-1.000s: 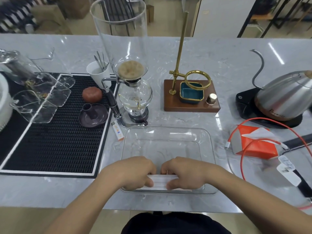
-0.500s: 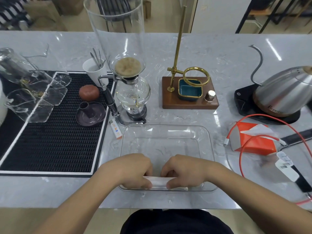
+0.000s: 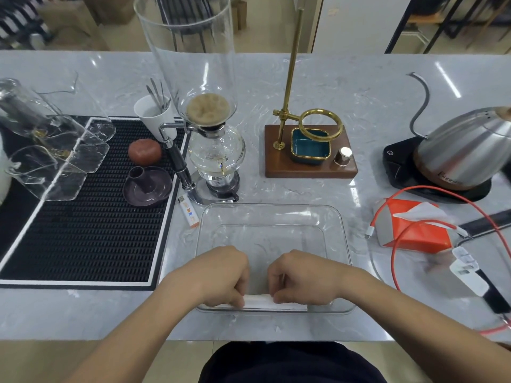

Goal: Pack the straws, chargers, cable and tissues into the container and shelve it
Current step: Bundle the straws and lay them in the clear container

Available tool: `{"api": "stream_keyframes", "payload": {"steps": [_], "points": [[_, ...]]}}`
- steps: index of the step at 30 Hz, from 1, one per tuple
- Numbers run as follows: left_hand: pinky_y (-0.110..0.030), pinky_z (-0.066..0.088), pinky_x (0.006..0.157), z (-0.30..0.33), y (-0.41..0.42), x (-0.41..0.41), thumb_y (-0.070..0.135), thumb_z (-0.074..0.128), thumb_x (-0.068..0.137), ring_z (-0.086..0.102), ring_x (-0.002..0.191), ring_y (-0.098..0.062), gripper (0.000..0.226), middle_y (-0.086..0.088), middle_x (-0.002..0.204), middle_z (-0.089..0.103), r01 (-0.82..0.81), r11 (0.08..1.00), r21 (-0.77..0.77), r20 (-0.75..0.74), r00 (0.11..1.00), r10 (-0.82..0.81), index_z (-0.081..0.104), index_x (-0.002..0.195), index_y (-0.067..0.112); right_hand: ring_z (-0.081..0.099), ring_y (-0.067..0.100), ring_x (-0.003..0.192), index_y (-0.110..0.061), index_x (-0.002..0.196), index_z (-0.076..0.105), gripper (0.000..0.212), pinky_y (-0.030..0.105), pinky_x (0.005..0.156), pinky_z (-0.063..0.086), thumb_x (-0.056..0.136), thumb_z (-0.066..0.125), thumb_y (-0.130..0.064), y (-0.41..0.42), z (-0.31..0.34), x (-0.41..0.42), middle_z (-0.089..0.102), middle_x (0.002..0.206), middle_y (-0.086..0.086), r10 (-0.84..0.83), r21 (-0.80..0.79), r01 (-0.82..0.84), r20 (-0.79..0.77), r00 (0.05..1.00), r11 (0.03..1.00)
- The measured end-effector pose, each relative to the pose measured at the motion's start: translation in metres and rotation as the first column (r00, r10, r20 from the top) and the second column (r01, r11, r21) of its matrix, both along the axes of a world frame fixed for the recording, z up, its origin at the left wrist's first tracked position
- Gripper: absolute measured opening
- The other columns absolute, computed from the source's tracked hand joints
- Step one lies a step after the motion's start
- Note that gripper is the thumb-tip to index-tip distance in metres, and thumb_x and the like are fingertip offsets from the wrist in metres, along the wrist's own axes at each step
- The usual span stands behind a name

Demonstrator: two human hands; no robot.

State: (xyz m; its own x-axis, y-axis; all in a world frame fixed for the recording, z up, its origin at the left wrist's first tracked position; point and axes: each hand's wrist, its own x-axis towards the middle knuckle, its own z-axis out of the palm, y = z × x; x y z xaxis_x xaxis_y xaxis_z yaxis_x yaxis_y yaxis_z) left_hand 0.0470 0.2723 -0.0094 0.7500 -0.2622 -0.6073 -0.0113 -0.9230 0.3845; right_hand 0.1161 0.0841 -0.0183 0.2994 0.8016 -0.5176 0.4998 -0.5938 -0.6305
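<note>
A person stands at the near edge of a grey marble counter, both forearms reaching forward over it. In front of them sits a clear rectangular container, close to the near edge and about midway along it. The left hand and right hand are side by side inside the container's near end, fingers curled down onto a white bundle of straws that lies flat along the near wall — each hand grips one end of it.

Toward the counter's right edge lies an orange and white tissue pack, with a red cable looping over and around it. Just nearer the right edge, a white charger lies beside a black strip.

Behind the container stands a glass siphon coffee maker, and beside it a wooden base with a brass stand holding a small teal dish. A steel gooseneck kettle rests on its black base at the far right. The left part of the counter carries a black ribbed mat with a dark saucer, a reddish round object and clear glassware — a small orange and white lighter lies just off the mat's right edge.
</note>
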Motion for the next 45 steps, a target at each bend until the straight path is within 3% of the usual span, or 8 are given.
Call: {"api": "stream_keyframes", "payload": {"steps": [6, 10, 14, 18, 25, 33, 38, 45], "points": [[-0.025, 0.049, 0.058, -0.007, 0.0, 0.002, 0.026, 0.084, 0.068, 0.065, 0.059, -0.018, 0.029, 0.0, 0.062, 0.068, -0.046, 0.999, 0.024, 0.004, 0.999, 0.046, 0.058, 0.056, 0.021, 0.066, 0.013, 0.08, -0.02, 0.084, 0.066, 0.014, 0.032, 0.074, 0.055, 0.077, 0.077, -0.025, 0.006, -0.004, -0.002, 0.071, 0.086, -0.002, 0.021, -0.052, -0.019, 0.046, 0.999, 0.998], [-0.026, 0.049, 0.059, -0.006, -0.003, 0.003, 0.024, 0.085, 0.067, 0.051, 0.048, -0.009, 0.031, 0.008, 0.051, 0.054, -0.048, 0.997, 0.061, -0.002, 0.999, 0.048, 0.056, 0.056, 0.021, 0.061, 0.013, 0.075, -0.022, 0.079, 0.063, 0.015, 0.033, 0.073, 0.054, 0.076, 0.077, -0.024, 0.009, -0.005, -0.003, 0.064, 0.078, -0.006, 0.042, -0.08, -0.034, 0.1, 0.994, 0.996], [-0.027, 0.049, 0.057, -0.004, -0.005, 0.006, 0.024, 0.086, 0.067, 0.047, 0.042, -0.007, 0.031, 0.009, 0.05, 0.052, -0.057, 0.996, 0.075, -0.035, 0.998, 0.06, 0.057, 0.058, 0.021, 0.059, 0.013, 0.074, -0.024, 0.072, 0.06, 0.018, 0.034, 0.073, 0.054, 0.074, 0.078, -0.025, 0.012, -0.003, -0.005, 0.062, 0.074, -0.009, 0.044, -0.095, -0.031, 0.146, 0.988, 0.995], [-0.023, 0.043, 0.054, -0.004, -0.008, 0.009, 0.023, 0.085, 0.068, 0.051, 0.047, -0.013, 0.033, 0.002, 0.057, 0.059, -0.016, 0.995, 0.101, -0.05, 0.999, 0.021, 0.054, 0.057, 0.022, 0.061, 0.016, 0.078, -0.026, 0.068, 0.057, 0.022, 0.036, 0.075, 0.055, 0.074, 0.079, -0.023, 0.014, -0.003, -0.007, 0.064, 0.077, -0.007, 0.026, -0.124, -0.006, 0.154, 0.988, 0.992], [-0.027, 0.048, 0.061, -0.006, -0.01, 0.012, 0.02, 0.086, 0.067, 0.056, 0.056, -0.016, 0.028, 0.002, 0.063, 0.062, -0.001, 0.993, 0.115, -0.067, 0.998, 0.009, 0.058, 0.061, 0.021, 0.066, 0.02, 0.084, -0.025, 0.063, 0.059, 0.024, 0.035, 0.075, 0.057, 0.073, 0.079, -0.02, 0.018, -0.001, -0.01, 0.071, 0.085, -0.002, -0.02, -0.147, 0.045, 0.167, 0.986, 0.988], [-0.028, 0.051, 0.06, -0.01, -0.004, 0.011, 0.029, 0.088, 0.063, 0.069, 0.067, -0.019, 0.023, -0.003, 0.069, 0.073, -0.047, 0.994, 0.103, -0.075, 0.996, 0.055, 0.068, 0.065, 0.017, 0.059, 0.01, 0.07, -0.022, 0.073, 0.067, 0.012, 0.029, 0.068, 0.053, 0.074, 0.078, -0.021, 0.009, -0.003, -0.008, 0.056, 0.063, -0.016, -0.055, -0.083, 0.064, 0.11, 0.992, 0.994], [-0.028, 0.052, 0.061, -0.006, -0.002, 0.009, 0.035, 0.086, 0.065, 0.07, 0.067, -0.017, 0.025, -0.004, 0.071, 0.075, -0.021, 0.993, 0.118, -0.049, 0.998, 0.027, 0.072, 0.073, 0.016, 0.063, 0.011, 0.075, -0.019, 0.086, 0.067, 0.015, 0.033, 0.071, 0.055, 0.074, 0.074, -0.025, 0.003, -0.009, -0.006, 0.067, 0.078, -0.009, -0.026, -0.049, 0.031, 0.104, 0.994, 0.998], [-0.03, 0.056, 0.069, 0.0, 0.003, 0.007, 0.025, 0.081, 0.073, 0.067, 0.068, -0.016, 0.014, -0.005, 0.076, 0.076, 0.02, 0.992, 0.121, -0.032, 0.999, -0.016, 0.074, 0.081, 0.017, 0.062, 0.005, 0.074, -0.022, 0.091, 0.07, 0.016, 0.022, 0.069, 0.052, 0.076, 0.074, -0.024, -0.001, -0.01, -0.001, 0.071, 0.087, -0.007, -0.022, -0.052, 0.026, 0.078, 0.997, 0.998]]}}
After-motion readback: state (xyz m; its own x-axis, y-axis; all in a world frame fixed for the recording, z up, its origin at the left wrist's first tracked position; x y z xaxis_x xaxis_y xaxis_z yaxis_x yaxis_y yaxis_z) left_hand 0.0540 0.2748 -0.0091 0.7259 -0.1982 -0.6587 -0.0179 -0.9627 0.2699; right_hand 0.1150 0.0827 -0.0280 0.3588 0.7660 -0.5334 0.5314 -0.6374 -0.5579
